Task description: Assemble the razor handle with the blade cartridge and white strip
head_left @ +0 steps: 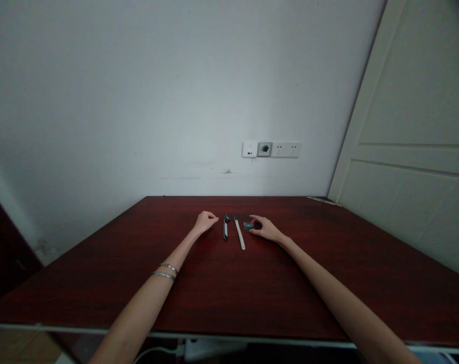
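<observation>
A razor (pixel 225 230) lay left of the white-handled brush (pixel 240 235). Right of the brush, the right hand (pixel 266 229) straddled a clear case (pixel 248 226), perhaps to steady it; whether it pinched was unclear. The left hand (pixel 205 221), left of the brush, pressed its fingertips together, seemingly empty.

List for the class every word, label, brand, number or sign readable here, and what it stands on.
No text is readable.
Small pack near the right hand: any print too small.
Razor-like tool: none legible.
White-handled tool: none legible.
Wall sockets: markings too small.
Strip on the table, back right: markings too blurred.
</observation>
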A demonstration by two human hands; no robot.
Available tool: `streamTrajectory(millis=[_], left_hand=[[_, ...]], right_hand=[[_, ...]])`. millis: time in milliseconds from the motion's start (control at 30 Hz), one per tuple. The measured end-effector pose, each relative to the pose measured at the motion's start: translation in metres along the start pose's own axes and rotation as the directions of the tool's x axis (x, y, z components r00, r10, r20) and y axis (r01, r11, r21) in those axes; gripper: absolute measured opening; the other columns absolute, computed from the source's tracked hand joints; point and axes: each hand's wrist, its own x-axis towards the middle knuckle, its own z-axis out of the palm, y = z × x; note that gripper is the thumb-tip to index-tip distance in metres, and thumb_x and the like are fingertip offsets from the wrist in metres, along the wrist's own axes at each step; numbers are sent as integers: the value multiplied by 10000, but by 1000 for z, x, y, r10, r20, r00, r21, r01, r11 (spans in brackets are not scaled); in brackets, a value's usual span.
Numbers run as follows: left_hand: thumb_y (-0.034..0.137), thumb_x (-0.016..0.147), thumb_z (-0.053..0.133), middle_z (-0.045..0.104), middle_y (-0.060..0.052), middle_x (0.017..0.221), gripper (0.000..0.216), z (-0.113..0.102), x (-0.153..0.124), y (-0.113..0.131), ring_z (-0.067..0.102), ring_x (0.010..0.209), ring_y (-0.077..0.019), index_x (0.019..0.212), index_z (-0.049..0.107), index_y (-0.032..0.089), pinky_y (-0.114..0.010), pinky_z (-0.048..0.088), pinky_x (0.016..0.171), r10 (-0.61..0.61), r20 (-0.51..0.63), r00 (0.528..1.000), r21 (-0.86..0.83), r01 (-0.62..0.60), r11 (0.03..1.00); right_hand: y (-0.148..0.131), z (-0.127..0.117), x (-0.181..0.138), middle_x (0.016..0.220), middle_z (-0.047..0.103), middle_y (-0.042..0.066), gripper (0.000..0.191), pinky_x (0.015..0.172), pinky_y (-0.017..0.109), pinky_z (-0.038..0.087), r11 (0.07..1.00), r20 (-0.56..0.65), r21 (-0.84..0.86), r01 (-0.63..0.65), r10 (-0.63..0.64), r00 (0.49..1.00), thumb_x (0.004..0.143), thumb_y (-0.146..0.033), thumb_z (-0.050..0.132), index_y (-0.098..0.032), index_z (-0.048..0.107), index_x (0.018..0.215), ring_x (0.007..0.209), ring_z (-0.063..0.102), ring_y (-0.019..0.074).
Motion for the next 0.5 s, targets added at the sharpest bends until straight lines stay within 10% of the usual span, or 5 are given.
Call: streamTrajectory(millis=[233,500], left_hand=[[392,743,517,638,-105,1037,333,-3,-1,-21,569,989,-232,936,655,159,-311,405,875,69,107,992,205,-90,975],[622,782,330,275,-198,1412,704,1,-4,-43,186,1303,-398,1322,366,172,-555,192,988,-131,130,983,475,55,878]], right_hand=[[12,-5,-4,1078,615,83,538,893,356,436,994,-99,52,-94,99,990,768,-360,550,-200,447,1272,984,582,202],[44,-25,-18,1254,511,173,485,956,408,380,899,-163,-379,-221,170,972,841,-261,402,-86,437,1292,1168,463,275]])
